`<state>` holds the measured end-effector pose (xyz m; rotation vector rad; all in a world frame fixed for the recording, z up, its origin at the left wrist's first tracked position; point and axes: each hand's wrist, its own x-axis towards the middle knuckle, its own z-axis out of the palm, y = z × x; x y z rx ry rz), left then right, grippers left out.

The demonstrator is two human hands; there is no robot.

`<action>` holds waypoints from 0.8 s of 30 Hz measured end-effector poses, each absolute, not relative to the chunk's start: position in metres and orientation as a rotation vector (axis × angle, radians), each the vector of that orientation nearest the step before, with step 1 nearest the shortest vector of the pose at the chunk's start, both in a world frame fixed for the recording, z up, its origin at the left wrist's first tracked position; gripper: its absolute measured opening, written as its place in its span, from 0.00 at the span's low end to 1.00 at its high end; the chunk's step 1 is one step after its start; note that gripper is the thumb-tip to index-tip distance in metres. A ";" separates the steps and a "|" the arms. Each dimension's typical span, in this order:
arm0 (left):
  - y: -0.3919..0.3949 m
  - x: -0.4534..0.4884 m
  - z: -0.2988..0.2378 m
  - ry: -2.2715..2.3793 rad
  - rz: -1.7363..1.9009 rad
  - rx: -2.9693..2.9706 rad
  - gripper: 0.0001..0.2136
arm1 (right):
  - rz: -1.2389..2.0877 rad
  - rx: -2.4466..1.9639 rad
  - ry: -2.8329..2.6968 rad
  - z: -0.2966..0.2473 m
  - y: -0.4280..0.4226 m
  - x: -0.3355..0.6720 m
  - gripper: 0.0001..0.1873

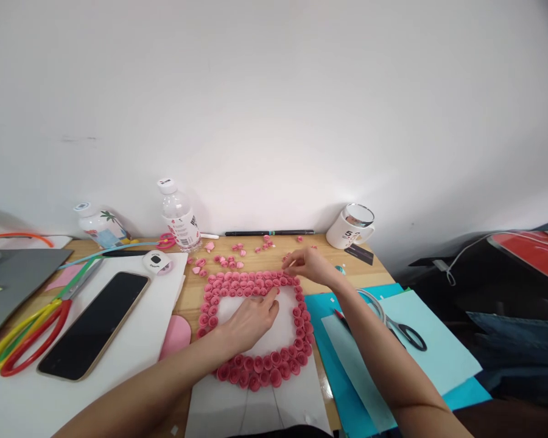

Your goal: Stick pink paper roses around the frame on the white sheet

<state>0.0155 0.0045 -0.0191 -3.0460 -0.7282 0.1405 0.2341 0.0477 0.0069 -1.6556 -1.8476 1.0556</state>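
Small pink paper roses (258,365) form a rounded frame on a sheet of white paper (296,401), around a bare white middle. My left hand (253,319) lies across that middle, its fingers stretched toward the upper right. Its fingertips touch a rose in the upper row, and nothing shows held in it. Over the frame's upper right corner hovers my right hand (309,266), thumb and fingers pinched together. Whatever is between those fingertips is too small to make out. Several loose paper roses (231,263) are scattered on the wooden table (251,250) behind the frame.
Left are a phone (95,325), scissors with red and yellow handles (41,331) and a plastic bottle (180,219). A white mug (351,226) and a black pen (269,233) are near the wall. Black-handled scissors (411,336) rest on blue paper (466,395) at right.
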 end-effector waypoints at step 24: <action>0.004 0.017 -0.017 -0.623 0.180 -3.012 0.20 | 0.827 -1.830 -2.051 -0.003 0.029 0.209 0.05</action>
